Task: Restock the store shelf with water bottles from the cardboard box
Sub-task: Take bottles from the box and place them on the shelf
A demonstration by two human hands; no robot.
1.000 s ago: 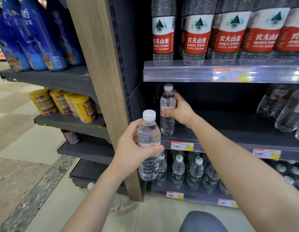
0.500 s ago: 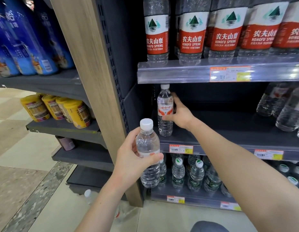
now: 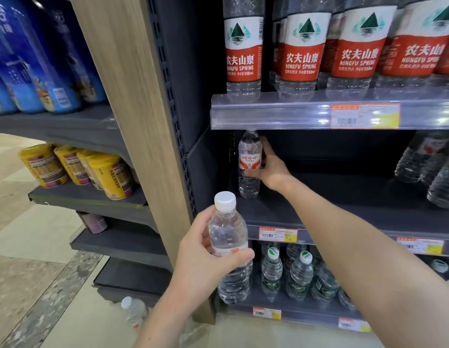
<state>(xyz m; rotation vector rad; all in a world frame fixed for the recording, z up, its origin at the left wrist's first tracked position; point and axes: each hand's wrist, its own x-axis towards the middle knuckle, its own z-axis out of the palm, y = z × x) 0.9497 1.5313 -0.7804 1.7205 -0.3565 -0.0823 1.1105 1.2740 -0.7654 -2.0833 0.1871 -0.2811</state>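
My right hand (image 3: 270,169) grips a small clear water bottle (image 3: 249,169) standing upright at the far left of the dark middle shelf (image 3: 344,212), close to the back; its cap is hidden behind the shelf edge above. My left hand (image 3: 203,262) holds a second small water bottle (image 3: 229,247) with a white cap, upright in the air in front of the shelf's left edge. The cardboard box is not in view.
Large red-labelled bottles (image 3: 303,49) fill the upper shelf. More clear bottles (image 3: 429,167) lie at the middle shelf's right. Green-capped bottles (image 3: 286,275) stand on the bottom shelf. A wooden post (image 3: 143,121) divides off yellow cans (image 3: 93,169). Another bottle (image 3: 134,311) lies on the floor.
My right hand has pushed its bottle deeper into the middle shelf, toward the back left. My left hand with its bottle has stayed about where it was.
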